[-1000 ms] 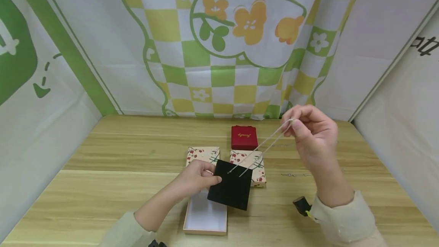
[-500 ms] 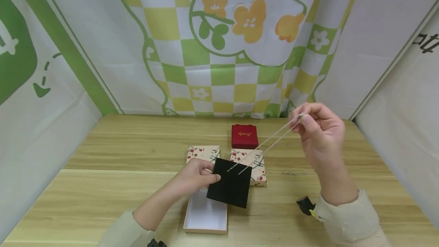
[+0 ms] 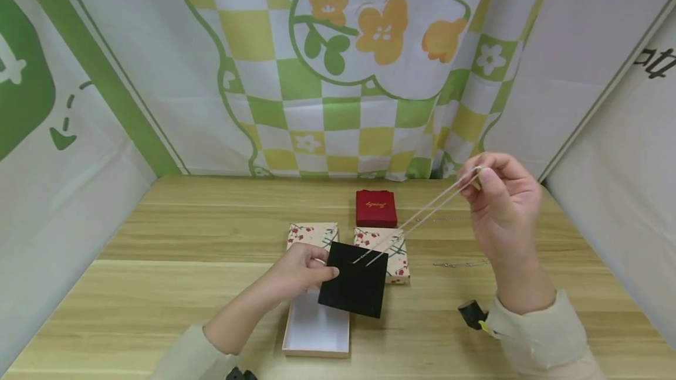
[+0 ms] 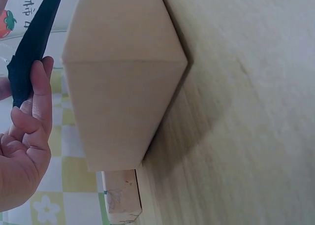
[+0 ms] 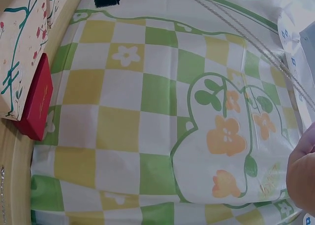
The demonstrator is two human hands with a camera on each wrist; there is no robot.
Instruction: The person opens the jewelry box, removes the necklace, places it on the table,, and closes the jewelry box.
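Observation:
In the head view my left hand [image 3: 301, 268] grips a thin black square pad [image 3: 352, 289] at its left edge, thumb on top. The pad is tilted above an open white-lined box [image 3: 315, 352]. My right hand [image 3: 504, 207], raised at the right, pinches a thin silver chain necklace [image 3: 422, 210] between thumb and fingers. Two strands run straight from those fingers down to the pad's face. How they are fixed there is too small to tell. The left wrist view shows the pad [image 4: 37, 38] edge-on above the box's side [image 4: 123, 97].
Behind the pad lie two floral-patterned pieces, a left one [image 3: 313, 232] and a right box [image 3: 398, 268]. A small red box [image 3: 376, 208] stands farther back. Other silver chains lie on the table at the right, such as one chain [image 3: 456, 264]. A patterned curtain [image 3: 343, 116] hangs behind.
My right hand has moved up and to the right, drawing the necklace strands out longer. My left hand and the pad have barely moved.

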